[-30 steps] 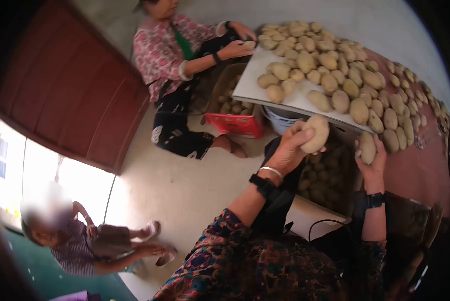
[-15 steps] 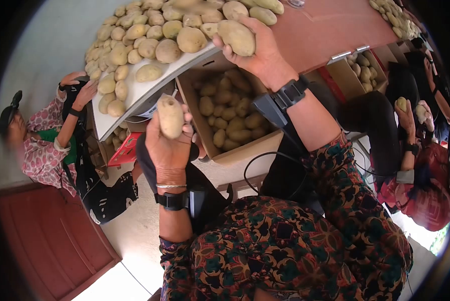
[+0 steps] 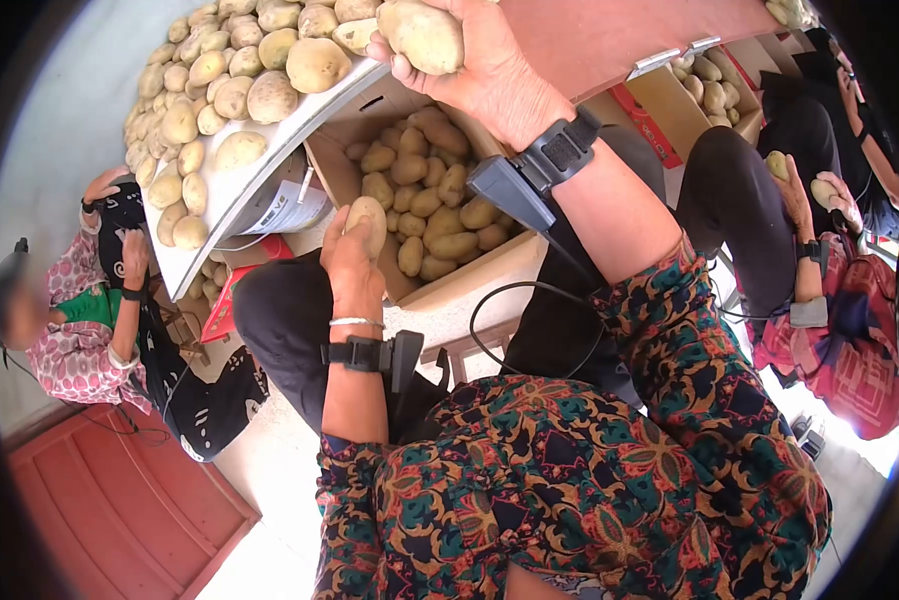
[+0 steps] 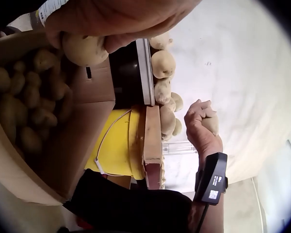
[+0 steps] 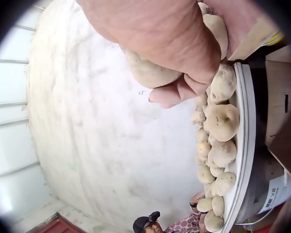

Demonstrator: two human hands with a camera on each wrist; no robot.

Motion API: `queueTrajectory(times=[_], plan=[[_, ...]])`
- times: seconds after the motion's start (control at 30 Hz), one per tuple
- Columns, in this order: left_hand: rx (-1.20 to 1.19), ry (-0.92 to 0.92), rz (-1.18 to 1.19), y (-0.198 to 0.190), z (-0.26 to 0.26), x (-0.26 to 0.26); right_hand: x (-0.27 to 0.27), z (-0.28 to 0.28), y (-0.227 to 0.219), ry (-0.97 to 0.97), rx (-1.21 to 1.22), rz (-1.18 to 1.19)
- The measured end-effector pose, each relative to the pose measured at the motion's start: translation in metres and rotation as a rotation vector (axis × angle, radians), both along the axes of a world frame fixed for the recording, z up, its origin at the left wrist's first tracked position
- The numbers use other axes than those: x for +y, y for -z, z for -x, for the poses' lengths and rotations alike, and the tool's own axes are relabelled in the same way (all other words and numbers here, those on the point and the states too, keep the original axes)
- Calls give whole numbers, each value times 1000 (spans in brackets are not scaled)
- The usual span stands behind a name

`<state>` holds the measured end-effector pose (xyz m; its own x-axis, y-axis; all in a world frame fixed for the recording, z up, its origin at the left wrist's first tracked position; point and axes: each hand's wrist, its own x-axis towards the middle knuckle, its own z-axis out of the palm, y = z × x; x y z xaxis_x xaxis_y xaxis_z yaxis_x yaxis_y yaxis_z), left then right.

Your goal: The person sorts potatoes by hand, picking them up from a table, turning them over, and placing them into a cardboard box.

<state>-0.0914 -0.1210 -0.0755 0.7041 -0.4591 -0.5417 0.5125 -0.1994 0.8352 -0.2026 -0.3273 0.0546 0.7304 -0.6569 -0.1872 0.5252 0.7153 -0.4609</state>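
Note:
My left hand [image 3: 353, 268] grips a potato [image 3: 366, 222] beside the open cardboard box below the table edge. In the left wrist view this potato [image 4: 85, 50] sits between thumb and fingers, partly hidden by the hand. Higher up, my right hand [image 3: 494, 75] holds a larger oblong potato [image 3: 421, 37] in curled fingers, near the table's front edge. The right wrist view shows that potato [image 5: 148, 70] half covered by the palm. Several loose potatoes [image 3: 271, 97] lie heaped on the white tabletop [image 3: 259, 175]. More potatoes [image 3: 424, 190] fill the cardboard box [image 3: 469, 278].
A white bucket [image 3: 294, 205] stands under the table, left of the box. A yellow bucket [image 4: 117, 145] shows beyond the box. One person [image 3: 84, 320] sits at the left, another [image 3: 819, 290] at the right holding potatoes. A black cable [image 3: 489, 310] loops over my lap.
The head view has swung round from the left. Both hands keep their potatoes; the right has risen above the table edge, and the left has turned so its back shows.

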Motion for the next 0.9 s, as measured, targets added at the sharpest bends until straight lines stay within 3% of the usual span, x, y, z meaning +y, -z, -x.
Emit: queueTrajectory(times=[0.1,0.2,0.27,0.33,0.47,0.57,0.67,0.73,0.8,0.83,0.87,0.9], plan=[[-58,-21,-51,-10,-1,-7,-2,-2,4,-22,-22,19],[68,-146,46,-27,-5,-5,0,-2,3,-41,-41,53],[-22,-68,147,-27,-24,-1,6,-2,3,-45,-37,62],[-71,-12,290,-68,-24,-8,9,-2,1,-118,-104,32],[76,-8,365,-91,-35,-24,4,-12,6,-75,-61,74],[215,34,374,-92,-41,-46,15,-13,-6,55,85,221],[245,59,425,-88,-45,-64,15,-27,7,197,26,431],[345,60,484,-92,-45,-72,21,-32,12,185,102,464],[358,70,509,-105,-32,-73,39,-30,0,119,255,776],[373,96,644,-108,-30,-73,47,-21,-12,-12,206,800],[387,123,778,-108,-29,-73,48,-22,-12,-18,209,807],[439,68,734,-108,-29,-72,48,-23,-13,-24,293,838]])
